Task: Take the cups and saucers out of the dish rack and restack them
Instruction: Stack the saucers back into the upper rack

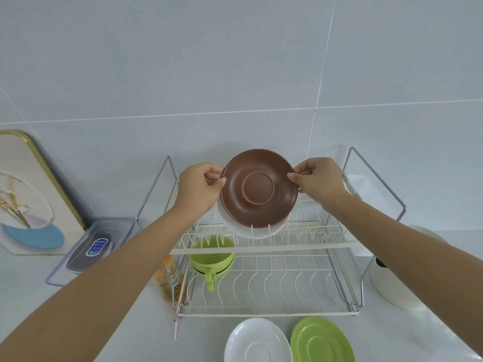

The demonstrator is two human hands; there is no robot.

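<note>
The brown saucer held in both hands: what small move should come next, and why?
Probably lift the brown saucer straight up out of the dish rack. The left hand and right hand pinch opposite edges, but its bottom sits between the upper tier's prongs, against a white dish.

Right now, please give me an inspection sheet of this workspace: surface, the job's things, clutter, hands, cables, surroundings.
Surface: pale counter, bare in places.
Job's things: brown saucer upright in the upper tier of the dish rack, a white dish behind it; green cup in the lower tier; white saucer and green saucer lie side by side before the rack.
Clutter: clear plastic lid, orange packet, white container.
Hands: left hand and right hand pinch the brown saucer's opposite edges.
Cables: nothing seen.
Surroundings: tiled wall, framed picture leaning on it.
</note>
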